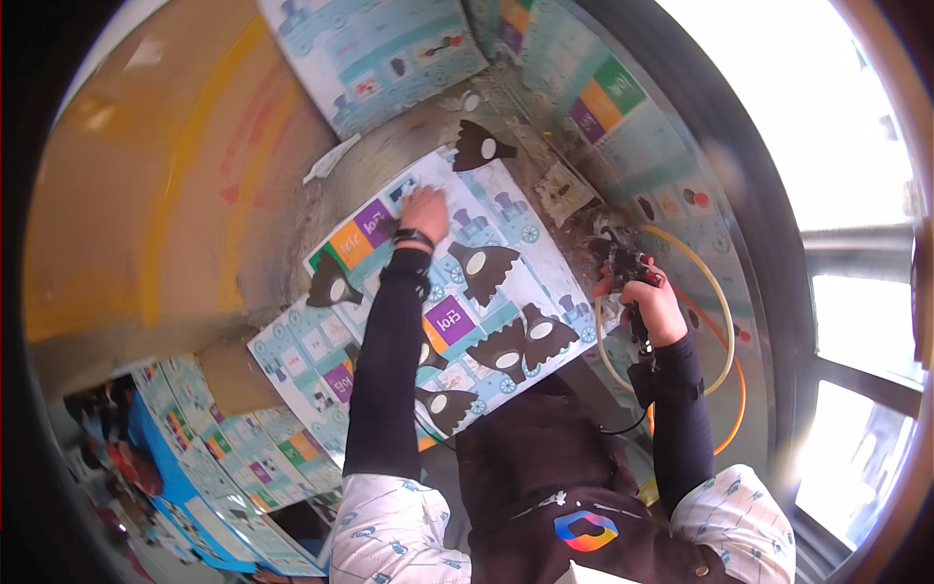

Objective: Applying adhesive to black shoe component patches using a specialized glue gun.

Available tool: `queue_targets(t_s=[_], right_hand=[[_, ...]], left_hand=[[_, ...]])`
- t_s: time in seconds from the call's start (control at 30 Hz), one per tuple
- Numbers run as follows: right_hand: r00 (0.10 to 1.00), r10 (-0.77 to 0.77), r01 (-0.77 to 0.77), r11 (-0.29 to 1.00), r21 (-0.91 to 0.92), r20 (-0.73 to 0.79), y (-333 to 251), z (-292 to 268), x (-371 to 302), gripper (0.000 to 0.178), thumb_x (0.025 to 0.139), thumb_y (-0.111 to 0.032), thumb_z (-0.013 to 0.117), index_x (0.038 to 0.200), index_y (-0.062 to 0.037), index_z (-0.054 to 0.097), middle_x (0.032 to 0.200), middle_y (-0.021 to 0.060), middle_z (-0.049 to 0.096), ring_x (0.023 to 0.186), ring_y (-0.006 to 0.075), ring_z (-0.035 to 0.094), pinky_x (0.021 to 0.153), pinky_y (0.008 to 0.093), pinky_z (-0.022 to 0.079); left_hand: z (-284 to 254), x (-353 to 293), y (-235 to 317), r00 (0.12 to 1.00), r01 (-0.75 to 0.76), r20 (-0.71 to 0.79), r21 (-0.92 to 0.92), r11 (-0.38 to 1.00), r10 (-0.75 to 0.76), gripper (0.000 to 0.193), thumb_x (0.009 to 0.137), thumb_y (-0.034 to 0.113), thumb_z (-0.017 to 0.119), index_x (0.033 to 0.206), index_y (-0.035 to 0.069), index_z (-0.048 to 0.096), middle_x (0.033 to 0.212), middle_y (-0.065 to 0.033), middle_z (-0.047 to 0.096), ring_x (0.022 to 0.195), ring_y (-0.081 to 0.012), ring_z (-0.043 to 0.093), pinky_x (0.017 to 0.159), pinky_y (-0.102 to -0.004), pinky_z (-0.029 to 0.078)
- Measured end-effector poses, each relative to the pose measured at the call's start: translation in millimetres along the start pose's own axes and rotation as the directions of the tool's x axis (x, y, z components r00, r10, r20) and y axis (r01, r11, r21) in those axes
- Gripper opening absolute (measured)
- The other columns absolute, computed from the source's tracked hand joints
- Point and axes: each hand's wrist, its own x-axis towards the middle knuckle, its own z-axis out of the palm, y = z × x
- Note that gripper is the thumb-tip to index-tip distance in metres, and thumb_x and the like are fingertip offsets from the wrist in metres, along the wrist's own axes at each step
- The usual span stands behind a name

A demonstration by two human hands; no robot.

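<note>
My left hand, a dark band at its wrist, reaches over a printed sheet and touches its far part. Its fingers are bent and drawn together; whatever they may hold is hidden. On the right, my right hand is closed round the handle of a black spray gun with red parts. Several dark brown cut pieces with wavy edges and pale ovals lie on the sheet. One brown piece is right of my left forearm, another brown piece left of it, and a third brown piece by the far corner.
A yellowish hose and an orange hose loop beside my right arm. Printed panels stand at the far side and right. A brown board with yellow stripes rises at left. More printed sheets lie lower left.
</note>
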Motion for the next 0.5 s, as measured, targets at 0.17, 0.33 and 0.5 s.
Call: queue_targets(t_s=[0.17, 0.33, 0.5], right_hand=[[0.999, 0.029, -0.031, 0.997, 0.074, 0.021, 14.3, -18.4, -0.5, 0.041, 0.070, -0.007, 0.050, 0.110, 0.0004, 0.057, 0.092, 0.0082, 0.070, 0.073, 0.0128, 0.059, 0.050, 0.0249, 0.048], [0.998, 0.040, -0.043, 0.997, 0.059, 0.053, 24.2, -7.9, 2.7, 0.041, 0.069, -0.008, 0.050, 0.109, 0.0000, 0.057, 0.093, 0.0089, 0.070, 0.074, 0.0132, 0.059, 0.052, 0.0252, 0.048], [0.998, 0.051, -0.055, 0.996, 0.071, 0.047, 21.3, -7.4, -2.0, 0.041, 0.071, -0.006, 0.050, 0.110, 0.0013, 0.060, 0.093, 0.0092, 0.070, 0.073, 0.0134, 0.060, 0.052, 0.0247, 0.049]], left_hand=[[-20.1, -7.6, -8.3, 0.965, 0.122, 0.203, 0.207, 0.971, -0.164, 0.032, 0.080, 0.024, 0.069, 0.105, 0.003, 0.068, 0.111, -0.0166, 0.066, 0.109, -0.0350, 0.059, 0.090, -0.0508, 0.047], [-8.7, 61.6, 25.8, 0.904, 0.374, -0.083, -0.321, 0.870, -0.419, 0.046, 0.074, 0.029, 0.079, 0.101, -0.003, 0.062, 0.107, -0.0215, 0.065, 0.103, -0.0377, 0.062, 0.088, -0.0436, 0.050], [37.9, 100.8, 64.1, 0.787, 0.521, -0.228, -0.254, 0.815, -0.574, 0.047, 0.072, 0.025, 0.080, 0.099, -0.006, 0.057, 0.102, -0.0251, 0.064, 0.098, -0.0398, 0.063, 0.084, -0.0453, 0.052]])
